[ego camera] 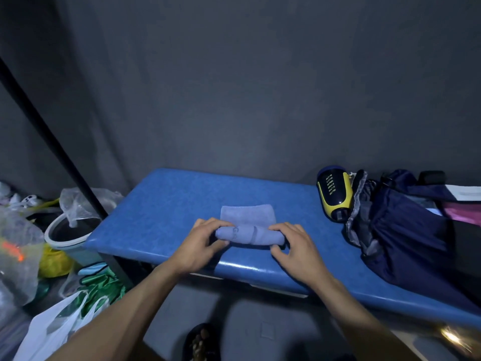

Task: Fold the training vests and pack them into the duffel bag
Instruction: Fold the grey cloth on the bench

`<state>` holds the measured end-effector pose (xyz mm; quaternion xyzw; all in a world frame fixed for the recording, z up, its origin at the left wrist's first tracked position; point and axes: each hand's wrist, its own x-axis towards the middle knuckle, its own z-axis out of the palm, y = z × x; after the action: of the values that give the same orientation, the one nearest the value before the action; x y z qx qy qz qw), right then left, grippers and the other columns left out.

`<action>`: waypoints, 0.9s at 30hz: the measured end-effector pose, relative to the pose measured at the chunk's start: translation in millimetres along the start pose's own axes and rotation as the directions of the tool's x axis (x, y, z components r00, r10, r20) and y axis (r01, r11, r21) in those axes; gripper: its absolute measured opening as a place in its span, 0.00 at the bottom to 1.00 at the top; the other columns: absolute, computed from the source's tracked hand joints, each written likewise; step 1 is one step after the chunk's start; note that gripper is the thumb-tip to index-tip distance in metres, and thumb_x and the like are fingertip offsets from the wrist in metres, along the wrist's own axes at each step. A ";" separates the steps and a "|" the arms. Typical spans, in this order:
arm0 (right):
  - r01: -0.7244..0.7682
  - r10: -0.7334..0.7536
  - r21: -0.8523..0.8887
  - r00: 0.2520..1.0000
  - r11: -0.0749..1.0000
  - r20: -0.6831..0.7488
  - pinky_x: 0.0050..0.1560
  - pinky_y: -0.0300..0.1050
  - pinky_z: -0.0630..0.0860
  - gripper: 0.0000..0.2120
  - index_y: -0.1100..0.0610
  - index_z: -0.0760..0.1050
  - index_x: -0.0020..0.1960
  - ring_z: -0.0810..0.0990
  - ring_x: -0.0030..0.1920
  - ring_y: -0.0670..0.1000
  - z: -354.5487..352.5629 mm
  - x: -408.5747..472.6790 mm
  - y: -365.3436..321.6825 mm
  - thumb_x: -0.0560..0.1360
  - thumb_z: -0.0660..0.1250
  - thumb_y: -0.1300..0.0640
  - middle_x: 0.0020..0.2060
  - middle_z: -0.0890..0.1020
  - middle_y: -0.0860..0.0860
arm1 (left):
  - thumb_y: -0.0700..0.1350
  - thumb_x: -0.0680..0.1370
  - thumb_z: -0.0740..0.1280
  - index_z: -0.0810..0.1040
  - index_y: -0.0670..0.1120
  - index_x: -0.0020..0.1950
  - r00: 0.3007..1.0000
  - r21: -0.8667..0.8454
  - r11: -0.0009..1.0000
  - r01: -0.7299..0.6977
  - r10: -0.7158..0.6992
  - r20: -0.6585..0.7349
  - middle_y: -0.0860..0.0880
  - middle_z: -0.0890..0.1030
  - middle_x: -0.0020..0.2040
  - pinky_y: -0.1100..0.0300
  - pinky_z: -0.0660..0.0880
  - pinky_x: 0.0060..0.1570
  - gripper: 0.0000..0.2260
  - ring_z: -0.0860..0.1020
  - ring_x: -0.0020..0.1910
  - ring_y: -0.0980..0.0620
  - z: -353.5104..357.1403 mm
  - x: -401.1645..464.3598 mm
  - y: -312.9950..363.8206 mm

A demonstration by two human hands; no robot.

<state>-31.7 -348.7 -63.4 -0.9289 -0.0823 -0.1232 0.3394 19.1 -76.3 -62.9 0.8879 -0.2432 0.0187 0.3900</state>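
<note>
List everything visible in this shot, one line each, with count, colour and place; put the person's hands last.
Cloth: one, pale purple-grey, middle of the table, near half rolled up, far half flat.
Table: one, blue top, centre.
Bottle: one, dark navy and yellow, lying on the table right of the cloth.
Duffel bag: one, dark navy, open, right end of the table.
Bucket: one, white rim, left of the table.
Clear plastic bags: several, far left; exact count unclear.
Green fabric: a bunched pile, green, lower left beside the table.
White plastic bag: one, bottom left.
Left hand: grips the left end of the roll.
Right hand: grips the right end of the roll.
</note>
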 end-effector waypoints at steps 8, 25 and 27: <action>-0.348 0.350 0.129 0.937 0.929 0.005 0.34 0.49 0.65 0.21 0.54 0.62 0.33 0.67 0.31 0.50 -3.5 10.5 -11.1 0.77 0.67 0.47 0.26 0.66 0.46 | 0.51 0.79 0.68 0.83 0.44 0.56 0.938 -0.332 0.878 0.343 -0.337 0.079 0.45 0.86 0.54 0.45 0.77 0.63 0.12 0.83 0.52 0.51 0.0 2.0 17.2; -0.625 0.629 -0.079 0.769 0.777 0.115 0.38 0.47 0.70 0.24 0.53 0.68 0.35 0.81 0.44 0.59 -1.4 48.6 -13.0 0.72 0.59 0.32 0.36 0.78 0.51 | 0.56 0.84 0.61 0.77 0.48 0.58 0.924 0.130 0.916 0.381 -0.380 -0.030 0.50 0.83 0.52 0.51 0.75 0.54 0.13 0.80 0.53 0.46 -1.8 29.2 7.4; -0.644 0.642 -0.035 0.754 0.764 0.135 0.39 0.48 0.70 0.26 0.52 0.67 0.34 0.79 0.42 0.57 -2.0 50.9 -14.5 0.70 0.59 0.29 0.35 0.76 0.51 | 0.55 0.85 0.57 0.77 0.47 0.57 0.936 0.193 0.916 0.351 -0.342 -0.080 0.47 0.83 0.53 0.50 0.75 0.52 0.14 0.80 0.54 0.43 3.6 27.2 7.6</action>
<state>13.2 -335.5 -38.6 -0.9045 0.2175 0.0664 0.3607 39.1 -94.6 -54.2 0.9516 -0.0703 -0.0060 0.2993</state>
